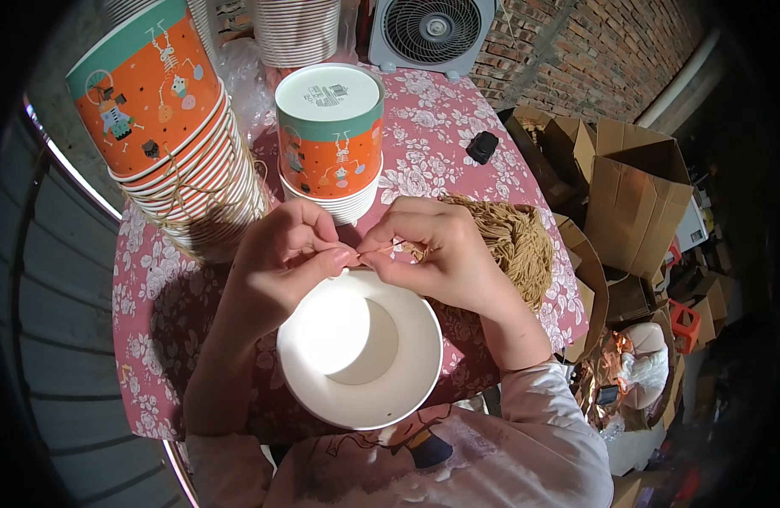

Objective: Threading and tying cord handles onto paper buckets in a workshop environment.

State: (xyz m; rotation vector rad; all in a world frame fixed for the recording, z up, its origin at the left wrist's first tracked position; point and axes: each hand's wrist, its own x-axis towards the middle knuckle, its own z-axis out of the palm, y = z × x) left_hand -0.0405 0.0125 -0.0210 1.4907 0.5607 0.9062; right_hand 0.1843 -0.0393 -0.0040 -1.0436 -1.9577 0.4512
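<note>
Near the table's front edge, the left hand (280,258) and right hand (445,254) each pinch a thin string (375,251) above a white paper cup (360,349). It could slip free, being so fine. Flowered pink tablecloth (441,127), cup stacks (178,144), fan (431,32), brick wall (593,51), cardboard boxes (636,195).

The paper bowl (360,351) is plain white inside. The stacked cups (331,140) are orange with a teal band and cartoon figures. The tablecloth (445,127) is pink with white flowers; the twine bundle (513,241) is tan.
</note>
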